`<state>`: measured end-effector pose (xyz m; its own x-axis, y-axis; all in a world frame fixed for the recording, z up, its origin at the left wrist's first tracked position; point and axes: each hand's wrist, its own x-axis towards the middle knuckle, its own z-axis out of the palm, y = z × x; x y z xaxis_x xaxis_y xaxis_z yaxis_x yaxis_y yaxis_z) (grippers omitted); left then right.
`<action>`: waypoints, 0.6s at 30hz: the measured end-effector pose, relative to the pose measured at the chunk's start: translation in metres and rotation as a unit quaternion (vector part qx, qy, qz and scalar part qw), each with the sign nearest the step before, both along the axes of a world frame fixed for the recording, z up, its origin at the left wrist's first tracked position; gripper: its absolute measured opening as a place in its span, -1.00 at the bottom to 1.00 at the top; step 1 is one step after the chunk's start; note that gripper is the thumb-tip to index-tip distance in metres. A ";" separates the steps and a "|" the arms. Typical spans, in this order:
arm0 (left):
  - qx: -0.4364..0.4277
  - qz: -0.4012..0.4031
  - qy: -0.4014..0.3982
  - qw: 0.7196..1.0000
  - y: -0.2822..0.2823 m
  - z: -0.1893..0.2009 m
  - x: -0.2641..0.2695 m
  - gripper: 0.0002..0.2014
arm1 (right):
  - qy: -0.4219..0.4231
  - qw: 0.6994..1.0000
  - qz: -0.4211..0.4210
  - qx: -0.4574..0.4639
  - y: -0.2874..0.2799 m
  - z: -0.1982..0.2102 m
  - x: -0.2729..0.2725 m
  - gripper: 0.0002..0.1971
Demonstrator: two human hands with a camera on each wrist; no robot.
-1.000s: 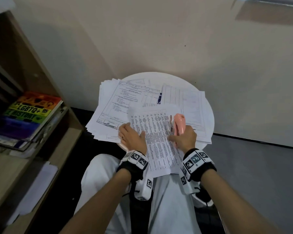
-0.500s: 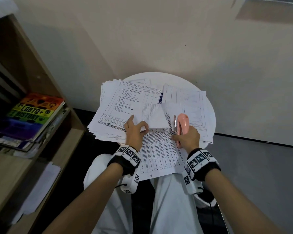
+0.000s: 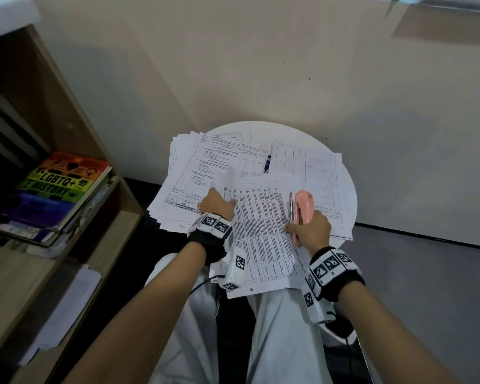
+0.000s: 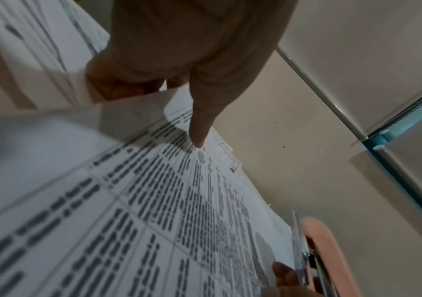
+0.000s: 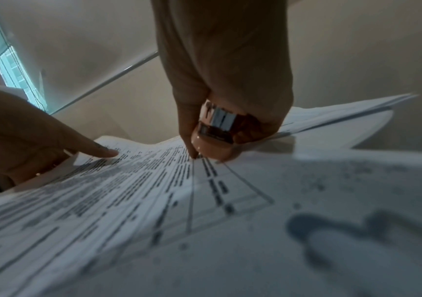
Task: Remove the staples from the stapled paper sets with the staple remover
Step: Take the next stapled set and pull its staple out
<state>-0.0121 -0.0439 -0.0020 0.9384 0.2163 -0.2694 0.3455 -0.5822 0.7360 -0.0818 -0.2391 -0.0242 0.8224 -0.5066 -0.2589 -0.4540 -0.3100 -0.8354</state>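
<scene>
Glossy plastic staple remover [image 3: 305,209], matt paper [image 3: 261,236]

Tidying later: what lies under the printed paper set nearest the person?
The printed paper set overlaps white paper stacks on the round white table; its near end overhangs a white-trousered lap. Anything beneath its middle is covered.

"LGBTQ+ HISTORY" on rainbow book [image 3: 64,184], sheets' print unreadable

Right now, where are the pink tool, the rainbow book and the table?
Pink tool [image 3: 305,206]: head view, its pink body.
Rainbow book [image 3: 58,187]: head view, front cover.
Table [image 3: 275,131]: head view, bare far rim.
</scene>
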 end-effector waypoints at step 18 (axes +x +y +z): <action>0.097 0.019 -0.092 0.991 -0.010 -0.011 -0.015 -0.72 | -0.006 1.000 0.000 0.016 -0.002 -0.003 0.001 -0.60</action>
